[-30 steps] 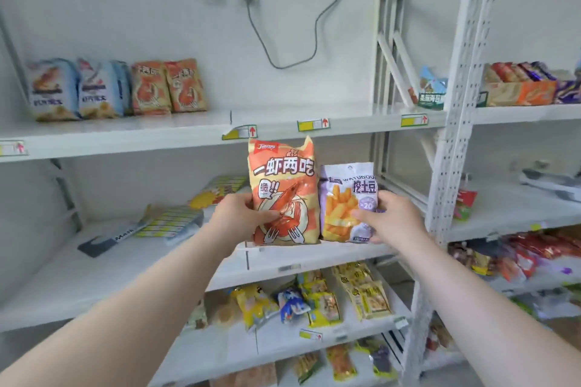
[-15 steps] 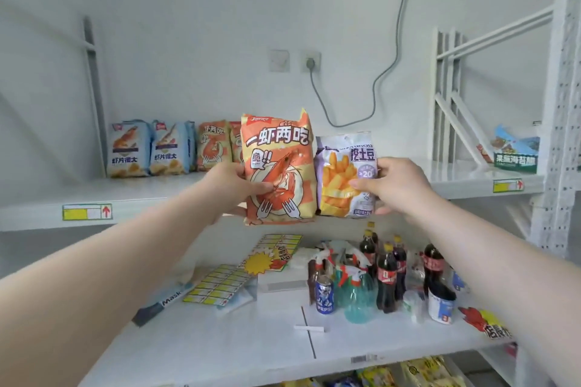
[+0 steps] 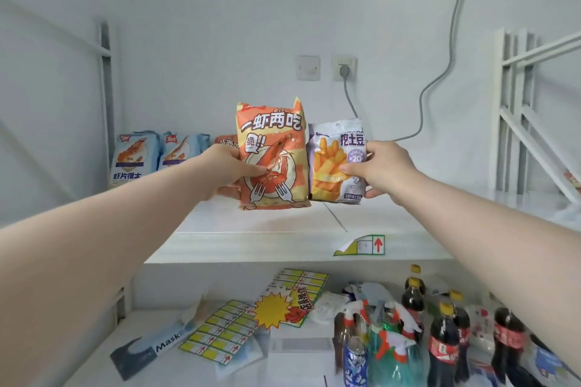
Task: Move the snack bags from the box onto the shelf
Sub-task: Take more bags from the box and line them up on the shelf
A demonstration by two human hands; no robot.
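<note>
My left hand (image 3: 224, 171) grips an orange shrimp-snack bag (image 3: 272, 154) by its left edge, held upright just above the white upper shelf (image 3: 283, 226). My right hand (image 3: 382, 171) grips a purple fries-snack bag (image 3: 338, 163) by its right edge, side by side with the orange one. Both bags hover over the middle of the shelf. Further left on that shelf stand two blue shrimp-chip bags (image 3: 133, 155) and another orange bag (image 3: 226, 141), partly hidden behind my left hand. The box is out of view.
A plug and grey cable (image 3: 349, 94) hang on the wall behind the bags. The shelf below holds cola bottles (image 3: 443, 342), spray bottles (image 3: 390, 342), a can (image 3: 355, 361), a mask box (image 3: 151, 352) and label sheets (image 3: 226, 333). White shelf uprights (image 3: 515, 110) stand at right.
Both hands have carried the two bags upward and forward from the middle shelf level to just above the upper shelf; the view has tilted up and moved closer.
</note>
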